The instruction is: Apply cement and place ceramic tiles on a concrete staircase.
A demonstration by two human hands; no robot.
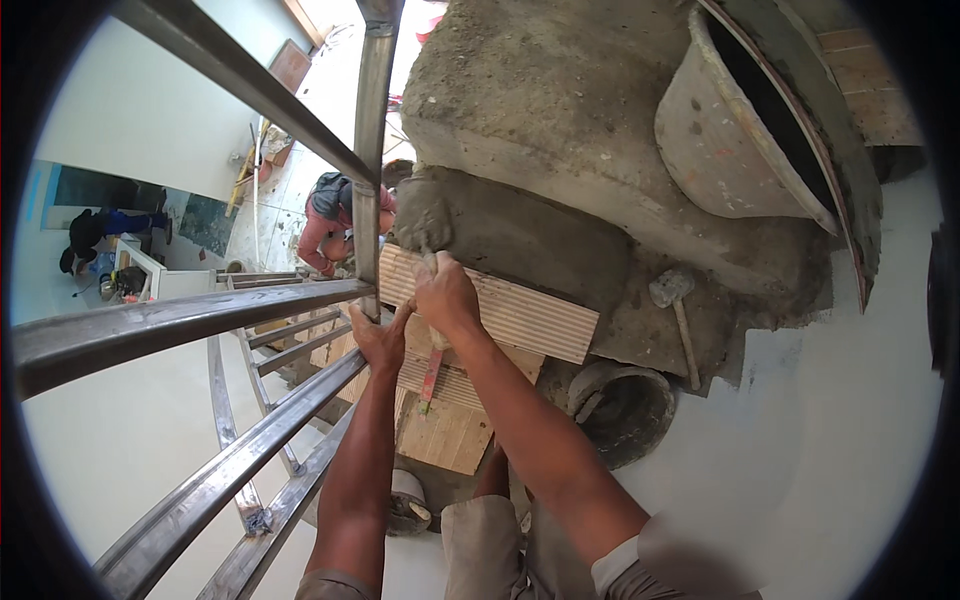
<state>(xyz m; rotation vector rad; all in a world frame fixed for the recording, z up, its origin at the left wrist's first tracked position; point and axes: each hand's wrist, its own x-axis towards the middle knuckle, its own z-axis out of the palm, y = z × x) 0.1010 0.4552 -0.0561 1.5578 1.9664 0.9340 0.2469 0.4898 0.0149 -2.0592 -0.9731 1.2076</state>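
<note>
My right hand [445,295] is closed over the front edge of a beige ribbed tile [530,315], just before a heap of wet mortar [425,215]. A pale piece shows below this hand; what the fingers hold is not clear. My left hand [380,340] is at the foot of the metal railing post [368,230], thumb and fingers apart, beside the tile's left end. Behind the tile, grey mortar [520,230] is spread along the step. A red spirit level [431,378] lies below my hands on the lower tiled steps [445,435].
Metal railing bars [200,325] cross the left side. A hammer [677,315] and a black bucket [625,412] are at the right. A large mortar-stained tub [735,120] stands on the upper step. A co-worker [330,220] crouches below, beyond the railing. Another bucket [408,502] stands near my legs.
</note>
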